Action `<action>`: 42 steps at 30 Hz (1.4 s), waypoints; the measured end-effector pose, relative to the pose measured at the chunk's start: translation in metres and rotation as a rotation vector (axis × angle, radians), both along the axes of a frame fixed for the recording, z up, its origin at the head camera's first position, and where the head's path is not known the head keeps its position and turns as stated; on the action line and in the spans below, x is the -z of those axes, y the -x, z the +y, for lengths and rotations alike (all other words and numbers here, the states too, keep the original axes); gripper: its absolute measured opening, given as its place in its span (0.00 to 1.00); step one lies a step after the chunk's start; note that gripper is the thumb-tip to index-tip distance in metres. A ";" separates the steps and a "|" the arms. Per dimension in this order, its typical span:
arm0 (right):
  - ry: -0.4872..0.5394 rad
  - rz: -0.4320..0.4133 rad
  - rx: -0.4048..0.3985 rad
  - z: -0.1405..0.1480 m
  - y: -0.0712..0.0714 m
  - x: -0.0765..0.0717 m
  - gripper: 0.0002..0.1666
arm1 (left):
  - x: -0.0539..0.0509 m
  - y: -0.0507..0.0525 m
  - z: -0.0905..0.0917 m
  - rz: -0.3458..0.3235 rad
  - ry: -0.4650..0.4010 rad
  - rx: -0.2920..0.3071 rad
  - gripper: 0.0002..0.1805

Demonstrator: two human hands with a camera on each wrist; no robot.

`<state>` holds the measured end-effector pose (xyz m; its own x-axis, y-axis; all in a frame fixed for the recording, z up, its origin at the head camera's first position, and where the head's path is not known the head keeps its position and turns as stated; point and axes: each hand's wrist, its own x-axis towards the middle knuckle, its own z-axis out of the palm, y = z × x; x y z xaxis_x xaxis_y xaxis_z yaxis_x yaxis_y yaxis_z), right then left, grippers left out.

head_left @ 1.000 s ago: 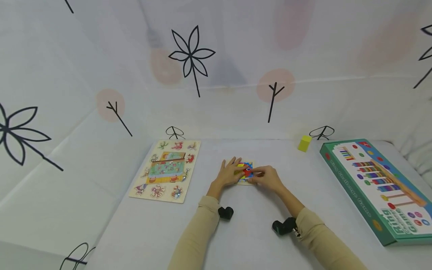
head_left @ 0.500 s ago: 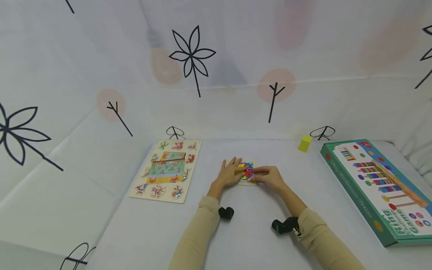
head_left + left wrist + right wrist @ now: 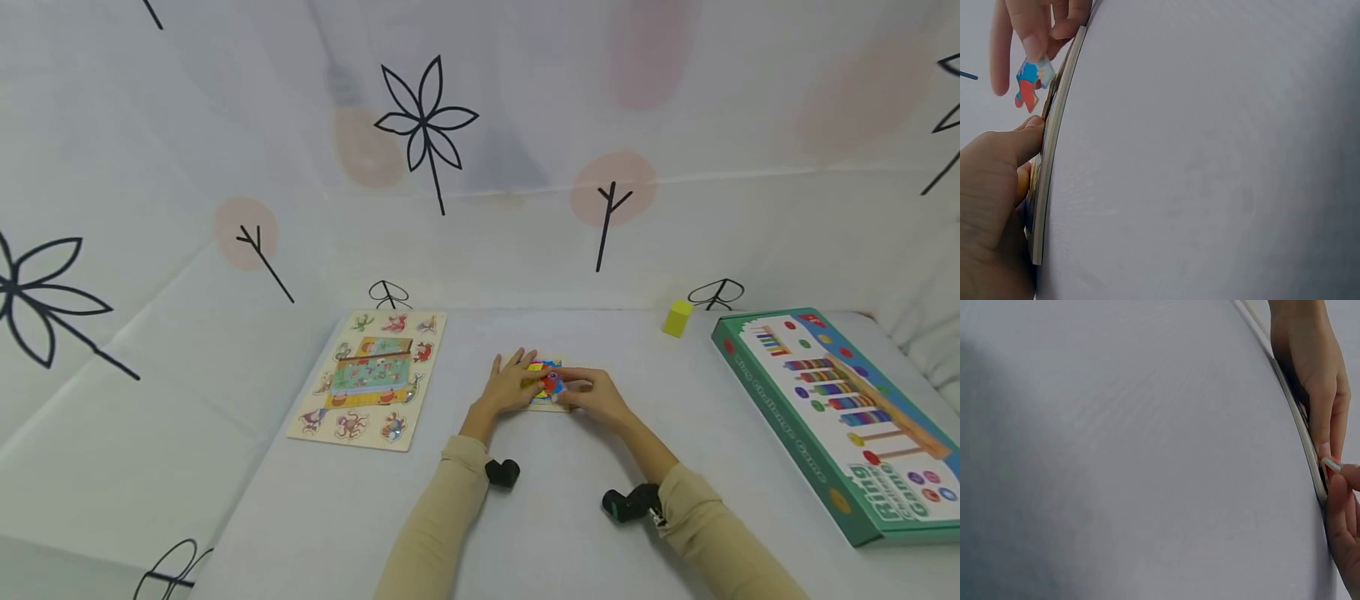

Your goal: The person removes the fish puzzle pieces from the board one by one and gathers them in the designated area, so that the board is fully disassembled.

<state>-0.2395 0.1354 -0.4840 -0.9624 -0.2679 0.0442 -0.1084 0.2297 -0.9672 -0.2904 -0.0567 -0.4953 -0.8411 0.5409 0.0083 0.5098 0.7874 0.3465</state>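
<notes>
A small jigsaw puzzle board point(image 3: 549, 408) with a yellow and blue picture lies flat on the white table, in front of the person. The left hand point(image 3: 504, 387) rests on its left part with fingers spread, and in the left wrist view the thumb presses the board's face near the edge. The right hand point(image 3: 600, 397) pinches a red and blue puzzle piece point(image 3: 1028, 94) between thumb and fingers. That piece is tilted, just above the board's right side. Much of the picture is hidden under the hands.
A wooden board of sea-animal pieces point(image 3: 408, 425) lies at the left. At the right is a large green game box point(image 3: 795, 450), with a yellow block point(image 3: 677, 319) near the table's back edge. A patterned white cloth hangs behind.
The right hand shifted slightly right, then back left, and the piece in its fingers now looks more tilted. The left hand stays in place on the board.
</notes>
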 end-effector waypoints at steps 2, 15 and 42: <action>-0.002 0.013 -0.017 0.000 0.000 -0.001 0.25 | 0.000 0.000 0.000 -0.003 -0.001 0.002 0.21; 0.004 -0.002 0.057 0.009 -0.006 0.001 0.26 | -0.002 -0.001 0.000 -0.011 -0.001 -0.001 0.21; -0.328 0.063 0.074 0.119 -0.038 -0.006 0.25 | -0.003 -0.003 0.001 -0.012 -0.013 -0.007 0.22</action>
<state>-0.2016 0.2542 -0.4778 -0.9778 -0.2077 0.0269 -0.1369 0.5368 -0.8325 -0.2878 -0.0559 -0.4921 -0.8450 0.5348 0.0054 0.4999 0.7863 0.3631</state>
